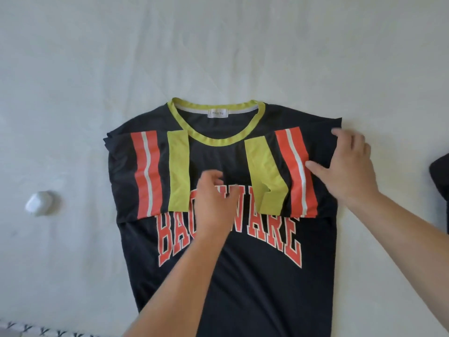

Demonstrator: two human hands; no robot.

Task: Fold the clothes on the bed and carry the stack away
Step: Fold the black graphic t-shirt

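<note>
T-shirt [243, 288] smooth black knit | left hand [213, 205] loosely curled | right hand [349, 164] flat on sleeve

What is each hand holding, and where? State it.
Nothing is gripped. The right hand rests flat on the T-shirt's folded right sleeve; the left hand hovers, blurred.

One black T-shirt [243, 276] is seen at centre, one white case [38, 203] at nine o'clock, one dark garment [441, 190] at three o'clock, and two hands are counted.
</note>
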